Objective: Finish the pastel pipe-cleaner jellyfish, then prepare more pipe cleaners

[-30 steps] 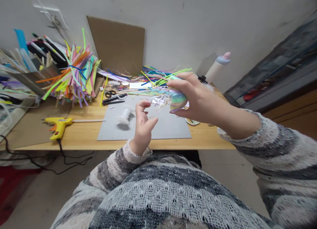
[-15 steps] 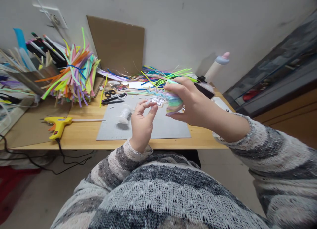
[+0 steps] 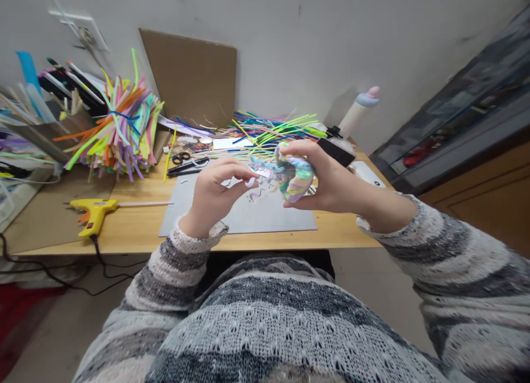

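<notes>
A pastel piece of fuzzy pipe cleaners (image 3: 298, 179), rounded at its body with wavy curled strands trailing left, is gripped by my right hand (image 3: 327, 176) above the grey mat (image 3: 273, 220). Thumb and fingers of that hand wrap its right side. My left hand (image 3: 219, 190) pinches the end of one pale curly strand (image 3: 250, 182) between thumb and fingertips. Several other curled strands hang loose between the two hands. The spool seen earlier on the mat is hidden behind my left hand.
At left lies a yellow glue gun (image 3: 94, 212) with a black cord. A bundle of colourful pipe cleaners (image 3: 124, 123) stands behind it. Black scissors (image 3: 181, 158) and pens (image 3: 188, 166) lie at the mat's back edge. A white bottle (image 3: 358, 112) stands at the back right.
My left hand has moved left and turned, now covering the spool. The pastel piece has turned in my right hand, so its rounded body and curled strands show more.
</notes>
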Available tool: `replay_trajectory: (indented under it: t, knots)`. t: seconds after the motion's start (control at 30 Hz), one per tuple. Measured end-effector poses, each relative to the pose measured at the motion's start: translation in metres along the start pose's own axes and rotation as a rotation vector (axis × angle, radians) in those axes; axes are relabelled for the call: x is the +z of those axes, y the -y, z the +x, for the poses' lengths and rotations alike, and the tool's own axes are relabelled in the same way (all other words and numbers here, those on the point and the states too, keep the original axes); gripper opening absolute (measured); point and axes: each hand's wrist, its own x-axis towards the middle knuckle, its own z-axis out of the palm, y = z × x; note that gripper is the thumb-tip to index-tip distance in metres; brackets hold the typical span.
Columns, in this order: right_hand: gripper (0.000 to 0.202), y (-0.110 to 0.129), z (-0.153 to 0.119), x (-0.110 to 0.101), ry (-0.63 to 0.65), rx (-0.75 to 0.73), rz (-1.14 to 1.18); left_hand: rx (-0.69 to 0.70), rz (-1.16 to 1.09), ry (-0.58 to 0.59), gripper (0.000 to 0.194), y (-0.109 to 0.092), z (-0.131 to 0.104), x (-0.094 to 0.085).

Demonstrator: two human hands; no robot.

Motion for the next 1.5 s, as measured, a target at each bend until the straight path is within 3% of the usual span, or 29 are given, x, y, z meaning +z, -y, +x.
replay_trajectory:
  t: [0.27, 0.37, 1.13, 1.5]
  knots:
    - [0.083, 0.002, -0.008, 0.005, -0.016, 0.051, 0.081, 0.188, 0.376, 0.028, 0.007, -0.006, -0.001, 0.003]
    - [0.082, 0.003, -0.010, 0.007, -0.021, 0.037, 0.089, 0.217, 0.419, 0.060, 0.009, -0.008, -0.004, 0.006]
    - [0.082, -0.001, -0.014, 0.018, -0.025, 0.036, 0.097, -0.039, 0.224, -0.087, 0.002, -0.018, -0.025, 0.024]
    - [0.082, -0.001, -0.014, 0.018, -0.023, 0.025, 0.072, -0.033, 0.264, -0.110, 0.005, -0.020, -0.028, 0.027]
